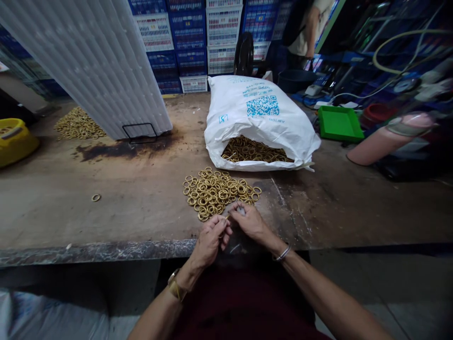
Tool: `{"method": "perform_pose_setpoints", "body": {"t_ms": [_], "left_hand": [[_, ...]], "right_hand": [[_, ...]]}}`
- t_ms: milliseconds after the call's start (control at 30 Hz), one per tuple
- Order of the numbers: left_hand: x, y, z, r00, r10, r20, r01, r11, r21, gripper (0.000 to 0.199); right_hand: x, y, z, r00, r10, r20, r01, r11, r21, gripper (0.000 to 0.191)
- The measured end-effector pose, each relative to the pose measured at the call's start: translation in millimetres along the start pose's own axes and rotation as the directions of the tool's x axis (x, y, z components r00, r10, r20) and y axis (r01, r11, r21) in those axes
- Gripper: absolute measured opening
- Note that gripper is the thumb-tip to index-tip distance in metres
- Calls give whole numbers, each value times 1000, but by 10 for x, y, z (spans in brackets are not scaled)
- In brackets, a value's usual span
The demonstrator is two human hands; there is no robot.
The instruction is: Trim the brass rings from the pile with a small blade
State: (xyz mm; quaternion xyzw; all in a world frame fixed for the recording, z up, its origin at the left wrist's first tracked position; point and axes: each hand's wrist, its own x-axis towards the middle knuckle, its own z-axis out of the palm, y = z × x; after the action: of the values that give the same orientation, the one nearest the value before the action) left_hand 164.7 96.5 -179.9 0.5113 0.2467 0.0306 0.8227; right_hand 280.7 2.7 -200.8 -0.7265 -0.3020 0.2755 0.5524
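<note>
My left hand (211, 238) pinches a gold-coloured metal ring (227, 217), seen nearly edge-on, between thumb and fingers. Close against it, my right hand (250, 222) is closed, its thumb and fingertips right at the ring; what lies inside its curled fingers is too small to make out. Just beyond both hands lies a loose pile of the same metal rings (215, 191) on the wooden table (141, 208). Behind the pile, a white woven sack (230, 108) lies on its side, its mouth facing me, with many rings (256, 150) inside.
One ring (96, 198) lies alone at left. Farther back stand a heap of rings (78, 123), a tall white corrugated stack (116, 71) and a yellow container (16, 144). To the right are a green tray (339, 123) and pink bottle (385, 141). A person (307, 30) stands behind.
</note>
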Motion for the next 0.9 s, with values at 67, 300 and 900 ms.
{"method": "perform_pose_setpoints", "body": {"t_ms": [67,300,900], "left_hand": [[3,-3,-3,999,34,-9,-33,999,28,35],[29,-58,-49,993,109,-33,-102,981,164,37],[-207,31,77,995,87,43,-86,996,-23,36]], "right_hand": [[-28,20,-16,991,-124,55,131,982,-138,13],[-119,-11,-1,955,-186,231,259,903,-343,9],[87,35,-57,983,-146,114,185,725,-664,11]]}}
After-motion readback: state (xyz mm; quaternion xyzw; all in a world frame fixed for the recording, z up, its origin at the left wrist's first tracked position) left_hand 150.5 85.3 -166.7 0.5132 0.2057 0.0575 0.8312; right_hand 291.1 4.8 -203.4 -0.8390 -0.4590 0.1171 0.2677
